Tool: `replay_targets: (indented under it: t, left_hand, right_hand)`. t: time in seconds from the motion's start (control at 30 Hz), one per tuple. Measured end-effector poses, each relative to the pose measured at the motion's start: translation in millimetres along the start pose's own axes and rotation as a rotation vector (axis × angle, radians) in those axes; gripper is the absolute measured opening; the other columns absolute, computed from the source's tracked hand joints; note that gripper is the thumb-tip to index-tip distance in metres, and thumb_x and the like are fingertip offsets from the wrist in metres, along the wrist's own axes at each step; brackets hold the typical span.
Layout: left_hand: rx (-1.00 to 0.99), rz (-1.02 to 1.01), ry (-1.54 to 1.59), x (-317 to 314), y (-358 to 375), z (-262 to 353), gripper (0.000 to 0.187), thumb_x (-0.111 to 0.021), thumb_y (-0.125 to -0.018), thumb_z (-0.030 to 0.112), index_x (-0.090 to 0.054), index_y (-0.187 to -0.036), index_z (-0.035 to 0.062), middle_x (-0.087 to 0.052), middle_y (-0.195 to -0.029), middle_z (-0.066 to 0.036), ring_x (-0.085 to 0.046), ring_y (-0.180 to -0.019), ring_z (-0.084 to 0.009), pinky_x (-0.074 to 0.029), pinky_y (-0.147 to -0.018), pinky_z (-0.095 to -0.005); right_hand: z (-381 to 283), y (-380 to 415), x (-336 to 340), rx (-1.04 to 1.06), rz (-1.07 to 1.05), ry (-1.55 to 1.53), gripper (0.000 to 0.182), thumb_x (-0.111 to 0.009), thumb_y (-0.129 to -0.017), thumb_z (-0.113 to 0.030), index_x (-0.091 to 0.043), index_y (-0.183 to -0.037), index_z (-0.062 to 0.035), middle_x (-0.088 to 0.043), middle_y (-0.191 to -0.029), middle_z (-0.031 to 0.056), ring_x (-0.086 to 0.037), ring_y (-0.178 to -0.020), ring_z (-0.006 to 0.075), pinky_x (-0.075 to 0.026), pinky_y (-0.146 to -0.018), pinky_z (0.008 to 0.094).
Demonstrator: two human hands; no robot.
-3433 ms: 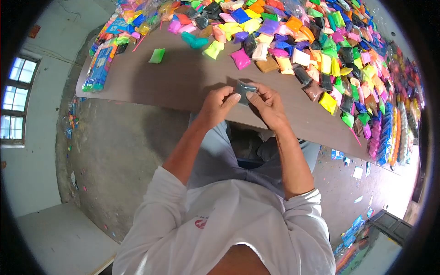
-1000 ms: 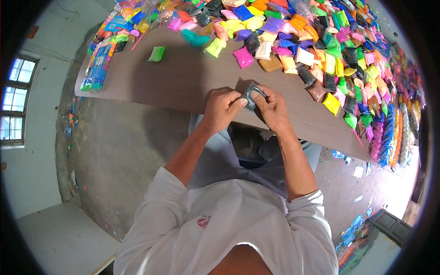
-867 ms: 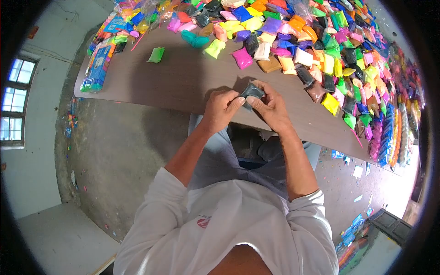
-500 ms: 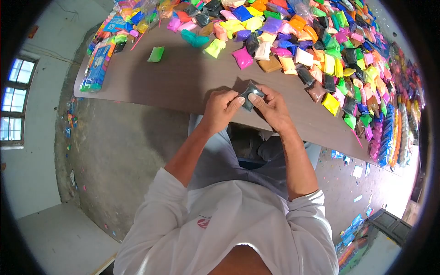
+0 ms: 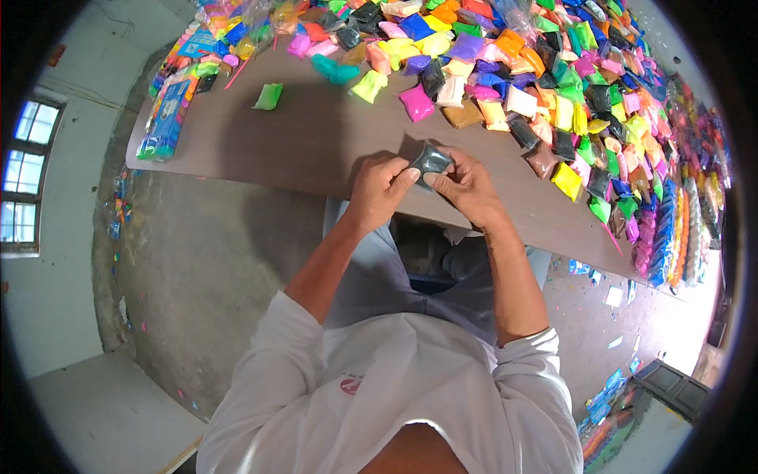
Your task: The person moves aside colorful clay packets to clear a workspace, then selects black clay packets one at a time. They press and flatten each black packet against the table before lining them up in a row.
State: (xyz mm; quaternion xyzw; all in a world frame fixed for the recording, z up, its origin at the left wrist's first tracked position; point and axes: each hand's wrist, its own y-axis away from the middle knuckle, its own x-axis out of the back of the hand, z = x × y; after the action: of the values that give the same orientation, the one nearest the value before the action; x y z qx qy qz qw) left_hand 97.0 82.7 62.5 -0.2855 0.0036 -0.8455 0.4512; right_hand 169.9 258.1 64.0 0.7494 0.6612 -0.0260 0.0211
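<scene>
Between my two hands is a small black packet in shiny clear wrap, held just over the table's near edge. My left hand pinches its left corner between thumb and fingers. On the other side, my right hand grips the packet's right and lower edge, thumb on the near side. The fingertips behind the packet are partly hidden. Beyond my hands lie a pink packet and a brown packet, at the near edge of a large heap of similar coloured packets.
The brown table runs across in front of me. A lone green packet lies left of the heap. At the left end is a blue printed pack; at the right end are long strips of coloured packets.
My right thumb has slid down from the middle of the black packet to its lower edge, so more of the packet's face shows. Both hands keep hold of it.
</scene>
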Motion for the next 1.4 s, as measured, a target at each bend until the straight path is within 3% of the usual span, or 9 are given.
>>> replay_targets:
  t: [0.23,0.3,0.4,0.53,0.77,0.97,1.03,1.13,1.4]
  left_hand:
    - [-0.006,0.034,0.044,-3.2,1.9,0.6,0.024,-0.064,-0.088,0.020,-0.060,-0.081,-0.0032,-0.052,-0.064,-0.018,-0.049,-0.058,-0.0305,-0.040,-0.057,-0.0403]
    - [0.027,-0.012,-0.006,-0.5,2.1,1.7,0.024,-0.061,-0.091,0.017,-0.059,-0.082,-0.0050,-0.052,-0.068,-0.013,-0.050,-0.063,-0.0207,-0.042,-0.060,-0.0347]
    - [-0.089,0.019,-0.081,-2.9,-0.1,-2.4,0.024,-0.064,-0.088,0.019,-0.059,-0.077,-0.0027,-0.055,-0.065,-0.018,-0.051,-0.061,-0.0324,-0.040,-0.057,-0.0407]
    - [-0.164,0.026,-0.071,-2.8,-0.5,-1.8,0.027,-0.065,-0.087,0.019,-0.058,-0.074,-0.0029,-0.053,-0.063,-0.018,-0.051,-0.060,-0.0323,-0.039,-0.056,-0.0414]
    - [-0.060,0.015,-0.041,-0.5,-0.3,0.3,0.027,-0.064,-0.088,0.020,-0.058,-0.075,-0.0032,-0.053,-0.063,-0.018,-0.050,-0.058,-0.0327,-0.039,-0.057,-0.0420]
    - [-0.071,0.025,-0.013,-3.0,1.4,-1.9,0.025,-0.064,-0.088,0.021,-0.061,-0.079,-0.0028,-0.054,-0.064,-0.018,-0.051,-0.058,-0.0306,-0.040,-0.057,-0.0409]
    - [-0.053,0.047,0.033,-4.5,1.7,-4.2,0.025,-0.064,-0.088,0.021,-0.062,-0.080,-0.0028,-0.055,-0.064,-0.018,-0.052,-0.059,-0.0301,-0.041,-0.058,-0.0405]
    - [0.012,0.019,0.056,-3.7,1.3,-4.9,0.025,-0.063,-0.089,0.021,-0.063,-0.084,-0.0029,-0.057,-0.066,-0.017,-0.054,-0.060,-0.0295,-0.042,-0.058,-0.0393]
    - [0.040,0.038,0.078,-5.6,2.1,-2.9,0.023,-0.064,-0.089,0.020,-0.064,-0.086,-0.0027,-0.057,-0.066,-0.016,-0.054,-0.059,-0.0270,-0.042,-0.058,-0.0381]
  right_hand:
    - [6.8,-0.2,-2.1,0.020,-0.005,0.059,0.025,-0.064,-0.090,-0.006,-0.061,-0.115,-0.0004,-0.064,-0.093,-0.0011,-0.053,-0.080,0.0049,-0.044,-0.069,0.0211]
    - [-4.1,1.2,-4.9,-0.046,0.017,0.054,0.025,-0.064,-0.091,-0.008,-0.061,-0.115,0.0001,-0.063,-0.093,-0.0012,-0.052,-0.080,0.0049,-0.043,-0.068,0.0212]
    - [0.3,-0.7,-7.1,-0.051,0.043,0.058,0.025,-0.063,-0.093,-0.013,-0.061,-0.115,0.0009,-0.063,-0.092,-0.0010,-0.052,-0.079,0.0055,-0.043,-0.069,0.0216]
    - [5.8,-1.0,-5.9,-0.087,0.048,0.105,0.026,-0.062,-0.094,-0.016,-0.062,-0.115,0.0009,-0.062,-0.090,-0.0001,-0.052,-0.080,0.0073,-0.044,-0.071,0.0233]
    - [-12.2,0.9,-8.7,-0.071,0.085,0.147,0.027,-0.061,-0.094,-0.016,-0.063,-0.115,0.0018,-0.062,-0.089,0.0003,-0.052,-0.080,0.0072,-0.044,-0.071,0.0233]
    - [8.0,-2.2,-7.5,0.001,0.074,0.070,0.033,-0.062,-0.094,-0.016,-0.059,-0.122,0.0018,-0.061,-0.089,-0.0003,-0.049,-0.072,0.0051,-0.041,-0.062,0.0222]
    - [7.9,-2.7,-1.2,-0.130,0.044,-0.088,0.035,-0.064,-0.092,-0.014,-0.058,-0.124,0.0009,-0.061,-0.088,-0.0008,-0.047,-0.068,0.0042,-0.039,-0.059,0.0216]
    - [-1.0,-1.5,0.4,-0.055,0.027,0.133,0.038,-0.068,-0.089,-0.011,-0.059,-0.124,0.0008,-0.060,-0.085,-0.0015,-0.047,-0.067,0.0040,-0.039,-0.059,0.0213]
    - [-3.2,-1.1,0.2,-0.077,0.040,0.015,0.030,-0.068,-0.090,-0.015,-0.062,-0.117,-0.0018,-0.058,-0.077,-0.0037,-0.046,-0.064,0.0033,-0.037,-0.055,0.0205]
